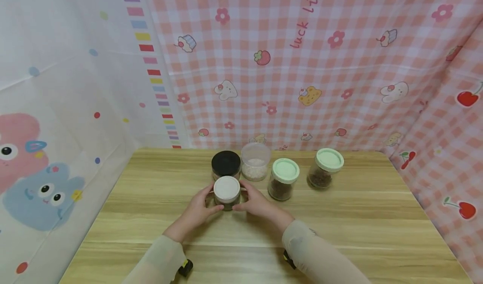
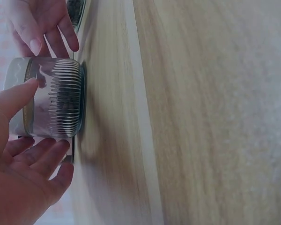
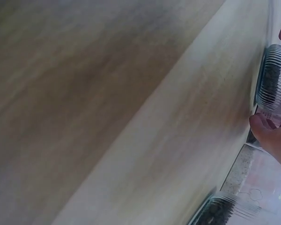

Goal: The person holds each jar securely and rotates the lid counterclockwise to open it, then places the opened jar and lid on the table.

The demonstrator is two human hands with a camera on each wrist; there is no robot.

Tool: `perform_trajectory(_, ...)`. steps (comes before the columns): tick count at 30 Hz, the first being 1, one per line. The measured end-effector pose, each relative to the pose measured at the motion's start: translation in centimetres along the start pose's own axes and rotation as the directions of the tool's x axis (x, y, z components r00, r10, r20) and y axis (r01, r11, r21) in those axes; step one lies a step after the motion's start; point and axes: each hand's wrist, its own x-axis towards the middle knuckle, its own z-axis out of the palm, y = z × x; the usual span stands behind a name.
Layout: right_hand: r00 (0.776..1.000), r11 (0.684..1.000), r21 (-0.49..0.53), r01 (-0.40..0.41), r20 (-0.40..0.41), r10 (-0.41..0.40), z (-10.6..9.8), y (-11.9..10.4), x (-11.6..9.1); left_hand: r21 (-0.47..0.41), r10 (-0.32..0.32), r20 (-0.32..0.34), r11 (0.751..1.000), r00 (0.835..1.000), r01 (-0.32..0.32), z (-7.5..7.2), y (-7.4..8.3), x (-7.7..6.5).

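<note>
A ribbed glass jar with a white lid (image 1: pixel 227 188) stands upright on the table, dark contents low inside. In the left wrist view the same jar (image 2: pixel 65 98) appears sideways. My left hand (image 1: pixel 198 208) is around its left side, thumb in front and the other fingers loosely spread beside the glass. On the jar's right side is my right hand (image 1: pixel 258 202), its fingers (image 2: pixel 68 33) loosely extended near the glass. Whether either hand touches the jar I cannot tell. Directly behind stands a black-lidded jar (image 1: pixel 226 163), partly hidden.
A clear-lidded container of pale grains (image 1: pixel 255 168) stands beside the black-lidded jar. Farther right are two green-lidded jars with dark contents, a nearer jar (image 1: pixel 283 179) and a farther jar (image 1: pixel 325 168). Patterned cloth (image 1: pixel 286 87) hangs behind the wooden table (image 1: pixel 358 233).
</note>
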Motion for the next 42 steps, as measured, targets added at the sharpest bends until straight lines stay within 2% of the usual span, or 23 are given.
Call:
perform_trajectory(9, 0.998, 0.995, -0.093, -0.022, -0.052, 0.017, 0.6, -0.5, 0.8, 0.06, -0.01, -0.006, 0.998, 1.0, 0.01, -0.1, 0.1, 0.4)
perform_trajectory(15, 0.996, 0.978, -0.205, -0.036, -0.092, 0.017, 0.4, -0.8, 0.8, 0.112, -0.023, -0.001, 0.993, 1.0, 0.023, -0.2, 0.2, 0.5)
perform_trajectory(19, 0.995, 0.968, -0.248, -0.045, -0.097, 0.022, 0.3, -0.9, 0.6, 0.113, -0.04, -0.002, 0.993, 0.999, 0.04, -0.2, 0.4, 0.5)
perform_trajectory(24, 0.996, 0.957, -0.289, -0.027, -0.084, 0.002, 0.0, -0.8, 0.1, 0.115, -0.017, 0.001, 0.993, 1.0, 0.017, 0.0, 0.7, 0.3)
perform_trajectory(33, 0.996, 0.952, -0.301, -0.052, -0.08, 0.029, -0.6, -0.9, -1.2, 0.141, 0.017, 0.015, 0.99, 1.0, -0.019, 0.8, 0.8, -0.1)
perform_trajectory(39, 0.996, 0.945, -0.324, -0.045, -0.086, 0.018, -0.9, -0.5, -2.2, 0.133, 0.039, 0.04, 0.99, 0.998, -0.044, 1.5, 1.1, -0.4)
perform_trajectory(42, 0.997, 0.954, -0.299, -0.038, -0.08, 0.015, -1.1, -0.3, -2.8, 0.141, 0.048, 0.044, 0.988, 0.998, -0.054, 1.9, 1.2, -0.6)
